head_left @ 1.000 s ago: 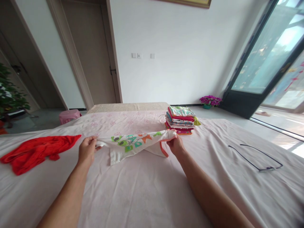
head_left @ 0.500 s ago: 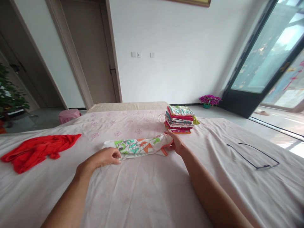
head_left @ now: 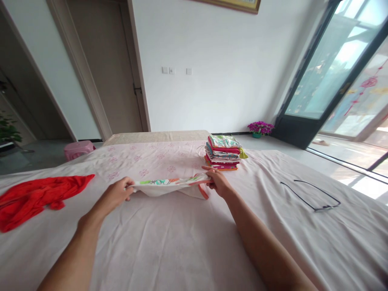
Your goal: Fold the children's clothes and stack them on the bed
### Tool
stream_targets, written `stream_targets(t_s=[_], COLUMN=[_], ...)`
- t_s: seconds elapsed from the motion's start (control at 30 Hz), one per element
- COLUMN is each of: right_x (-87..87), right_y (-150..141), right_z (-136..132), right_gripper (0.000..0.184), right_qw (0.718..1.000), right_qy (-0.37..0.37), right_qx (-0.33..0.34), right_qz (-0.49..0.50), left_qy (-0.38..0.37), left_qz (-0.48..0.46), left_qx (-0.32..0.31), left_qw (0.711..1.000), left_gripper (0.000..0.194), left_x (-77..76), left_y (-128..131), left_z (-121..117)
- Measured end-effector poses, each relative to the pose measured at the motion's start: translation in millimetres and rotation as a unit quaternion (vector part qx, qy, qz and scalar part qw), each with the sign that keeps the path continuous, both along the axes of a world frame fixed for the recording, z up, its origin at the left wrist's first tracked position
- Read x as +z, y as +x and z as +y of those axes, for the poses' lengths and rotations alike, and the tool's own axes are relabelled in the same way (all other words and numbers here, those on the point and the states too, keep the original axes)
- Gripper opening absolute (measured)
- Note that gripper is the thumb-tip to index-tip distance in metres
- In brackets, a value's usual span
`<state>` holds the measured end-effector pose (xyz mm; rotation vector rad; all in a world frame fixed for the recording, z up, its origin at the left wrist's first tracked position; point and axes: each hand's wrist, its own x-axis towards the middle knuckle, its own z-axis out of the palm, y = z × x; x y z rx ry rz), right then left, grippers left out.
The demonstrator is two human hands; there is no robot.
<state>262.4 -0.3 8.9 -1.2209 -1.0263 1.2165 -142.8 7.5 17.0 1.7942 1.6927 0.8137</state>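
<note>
A small white garment with a green, teal and orange print (head_left: 169, 186) is stretched between my two hands just above the pale pink bedsheet (head_left: 182, 242). My left hand (head_left: 117, 194) pinches its left end with closed fingers. My right hand (head_left: 218, 184) grips its right end, by the orange trim. The cloth sags a little in the middle. Just beyond my right hand stands a stack of folded colourful clothes (head_left: 223, 152).
A crumpled red garment (head_left: 36, 196) lies at the left of the bed. A thin black wire hanger (head_left: 312, 196) lies at the right. Beyond the bed are a pink stool (head_left: 79, 148), a flower pot (head_left: 260, 129), a door and glass sliding doors.
The garment was held up, then laid down as a folded strip on the sheet. Now both hands have gripped its ends and lifted it again. The view has shifted slightly to the right.
</note>
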Motion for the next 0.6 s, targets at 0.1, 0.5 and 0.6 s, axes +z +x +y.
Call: stream_targets(t_s=[0.1, 0.5, 0.6], right_x=[18.9, 66.0, 51.4], right_y=[-2.2, -35.8, -39.4], right_z=[-4.0, 18.3, 33.0], right_gripper=[0.034, 0.045, 0.067], right_qw=[0.995, 0.98, 0.989], right_qy=[0.024, 0.147, 0.132], right_qx=[0.044, 0.035, 0.018], right_qz=[0.087, 0.13, 0.07], left_qy=[0.072, 0.289, 0.261], left_qz=[-0.215, -0.267, -0.106], left_qx=[0.082, 0.033, 0.053], left_qw=[0.97, 0.919, 0.958], left_gripper=[0.038, 0.052, 0.082], left_x=[32.5, 81.9, 54.3], left_y=[-5.6, 10.2, -5.8], left_z=[-11.5, 22.6, 50.7])
